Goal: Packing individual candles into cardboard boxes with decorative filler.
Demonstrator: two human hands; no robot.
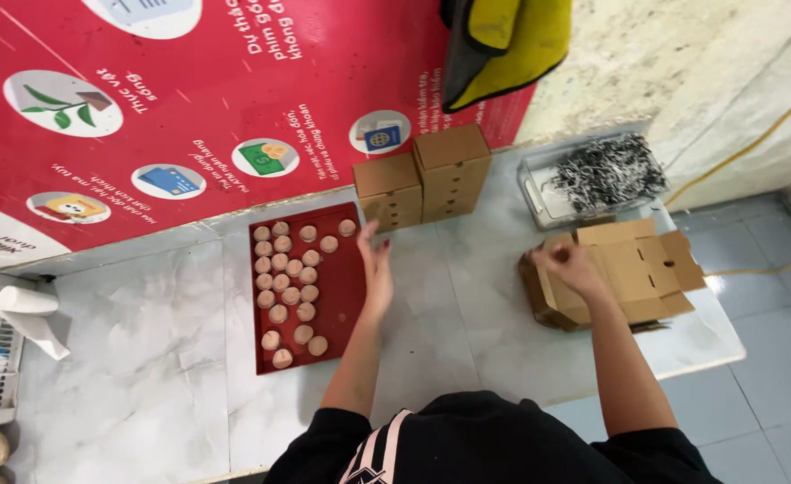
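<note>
The left hand [376,265], fingers apart, hovers over the tray [346,309] edge; the right hand [568,266] pinches a flat box [633,269]. A bump might scatter the cakes [289,282].

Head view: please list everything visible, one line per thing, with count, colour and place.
Tray: one, dark red, flat on the white marble surface.
Round pieces: about two dozen, pale tan, on the tray.
Closed boxes: two stacks, brown cardboard, behind the tray against the poster.
Flat box blanks: a pile, brown cardboard, at the surface's right end.
Clear tub: one, holding black-and-white shredded filler, behind the blanks.
Poster: one, red with round pictures, along the back.
Cloth: yellow and dark, hanging at top.
Paper roll: white, far left.
Left hand: open, over the tray's right edge.
Right hand: on the top blank.
</note>
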